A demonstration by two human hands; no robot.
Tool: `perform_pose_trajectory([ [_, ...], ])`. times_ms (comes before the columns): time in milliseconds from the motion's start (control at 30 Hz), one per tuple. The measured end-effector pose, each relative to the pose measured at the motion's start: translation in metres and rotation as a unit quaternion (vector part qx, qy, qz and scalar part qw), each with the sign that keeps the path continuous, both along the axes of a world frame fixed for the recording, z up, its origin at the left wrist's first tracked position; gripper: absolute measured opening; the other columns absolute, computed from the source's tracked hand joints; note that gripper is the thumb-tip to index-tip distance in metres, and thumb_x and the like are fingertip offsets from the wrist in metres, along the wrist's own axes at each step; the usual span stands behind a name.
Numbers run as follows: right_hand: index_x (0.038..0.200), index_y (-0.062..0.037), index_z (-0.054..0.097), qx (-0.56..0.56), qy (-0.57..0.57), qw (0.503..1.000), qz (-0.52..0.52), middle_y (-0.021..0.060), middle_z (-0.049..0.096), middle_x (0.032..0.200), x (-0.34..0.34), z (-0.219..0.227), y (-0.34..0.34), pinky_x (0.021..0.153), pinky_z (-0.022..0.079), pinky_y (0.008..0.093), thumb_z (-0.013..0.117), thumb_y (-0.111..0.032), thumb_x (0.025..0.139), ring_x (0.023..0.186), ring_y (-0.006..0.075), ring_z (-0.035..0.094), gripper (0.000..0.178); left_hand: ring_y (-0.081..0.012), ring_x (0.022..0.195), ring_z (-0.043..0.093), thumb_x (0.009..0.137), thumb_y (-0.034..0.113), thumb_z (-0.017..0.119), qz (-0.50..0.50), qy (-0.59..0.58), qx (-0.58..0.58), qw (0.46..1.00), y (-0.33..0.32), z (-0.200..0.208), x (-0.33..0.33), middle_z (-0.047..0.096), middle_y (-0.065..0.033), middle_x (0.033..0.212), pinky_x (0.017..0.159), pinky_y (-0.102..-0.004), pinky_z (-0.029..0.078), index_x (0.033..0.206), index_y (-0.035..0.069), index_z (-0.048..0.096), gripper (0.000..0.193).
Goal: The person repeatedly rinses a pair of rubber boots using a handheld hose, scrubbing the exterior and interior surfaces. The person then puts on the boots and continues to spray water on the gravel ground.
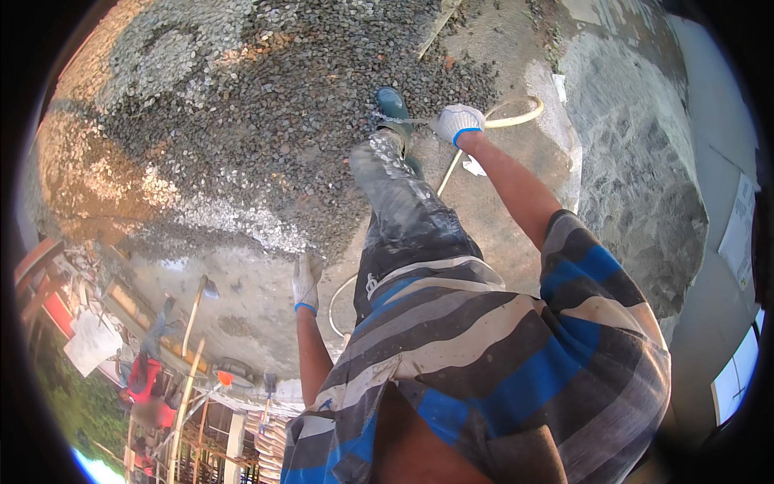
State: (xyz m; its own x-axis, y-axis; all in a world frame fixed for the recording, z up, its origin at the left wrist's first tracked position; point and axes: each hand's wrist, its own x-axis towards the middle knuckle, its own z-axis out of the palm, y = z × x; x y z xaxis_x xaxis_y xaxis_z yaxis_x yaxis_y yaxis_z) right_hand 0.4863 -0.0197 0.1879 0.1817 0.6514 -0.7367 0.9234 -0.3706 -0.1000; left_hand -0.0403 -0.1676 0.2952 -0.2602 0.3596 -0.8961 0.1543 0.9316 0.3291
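A pale hose (pixel 512 122) is seen right of the upper centre of the frame. Its end is held in the gloved right hand (pixel 461 123), and a thin stream of water (pixel 403 121) is let out leftward, across the boot (pixel 392 102) toward the gravel (pixel 266 121). Just right of the hand the hose is bent into a loop; from there it is run down behind the leg (pixel 403 189), and a pale curve, probably the same hose, is seen again near the lower centre.

The hose is judged light at its end and bendy, springy rather than limp, with more drag to be felt where its length is trailed over the ground (pixel 516 194). It would hardly be broken by handling, but it could be kinked at the tight loop, and its skin is likely made slippery by water. It is best gripped close behind the mouth, where the stream can be steered by the wrist.

The right hand's fingers are curled around the hose; how hard it is squeezed cannot be told. The gloved left hand (pixel 306 282), left of the lower centre, is held with fingers fairly straight and loosely together. Nothing is seen to be gripped by it. The gravel's lower edge is overlapped by its fingertips in the view, but whether stones are touched cannot be told.
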Motion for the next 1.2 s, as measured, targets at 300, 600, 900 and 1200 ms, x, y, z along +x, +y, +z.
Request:
perform_pose_trajectory([
  [300,0.111,-0.0084,0.083,0.013,-0.01,0.999,-0.041,0.0224,0.079,0.111,0.02,-0.007,0.004,0.093,0.06,0.0504,0.056,-0.057,0.097,0.104,0.0407,0.077,0.058,-0.0248,0.116,0.071,0.108,0.056,0.056,-0.01,0.005,-0.024,1.0,-0.014,-0.005,-0.003,0.071,-0.0175,0.131,0.1,-0.0373,0.055,0.146,0.0,0.059,0.068],
  [600,0.112,-0.0108,0.084,-0.019,-0.008,1.0,0.018,0.0182,0.08,0.115,0.003,-0.016,-0.061,0.096,0.059,0.0502,0.057,-0.055,0.096,0.109,0.039,0.076,0.054,-0.029,0.124,0.068,0.109,0.058,0.053,-0.028,0.0,-0.022,0.999,-0.006,-0.008,-0.005,0.069,-0.0195,0.139,0.109,-0.0419,0.052,0.151,0.002,0.055,0.07],
  [900,0.113,-0.0087,0.082,-0.045,-0.009,0.999,0.009,0.0186,0.079,0.115,0.001,-0.009,-0.068,0.096,0.059,0.0493,0.052,-0.05,0.096,0.109,0.0387,0.076,0.054,-0.0271,0.121,0.069,0.109,0.058,0.054,-0.001,-0.007,-0.002,1.0,-0.01,-0.015,-0.007,0.07,-0.0168,0.137,0.107,-0.0414,0.053,0.151,0.004,0.056,0.068],
  [1200,0.111,-0.0095,0.08,-0.006,0.005,1.0,0.011,0.0244,0.076,0.113,0.007,0.001,-0.06,0.097,0.056,0.0531,0.048,-0.06,0.101,0.11,0.0446,0.072,0.06,-0.0256,0.109,0.072,0.107,0.056,0.057,0.056,0.003,0.05,0.997,-0.043,-0.027,0.003,0.073,-0.0205,0.125,0.091,-0.0357,0.055,0.143,-0.004,0.059,0.07],
])
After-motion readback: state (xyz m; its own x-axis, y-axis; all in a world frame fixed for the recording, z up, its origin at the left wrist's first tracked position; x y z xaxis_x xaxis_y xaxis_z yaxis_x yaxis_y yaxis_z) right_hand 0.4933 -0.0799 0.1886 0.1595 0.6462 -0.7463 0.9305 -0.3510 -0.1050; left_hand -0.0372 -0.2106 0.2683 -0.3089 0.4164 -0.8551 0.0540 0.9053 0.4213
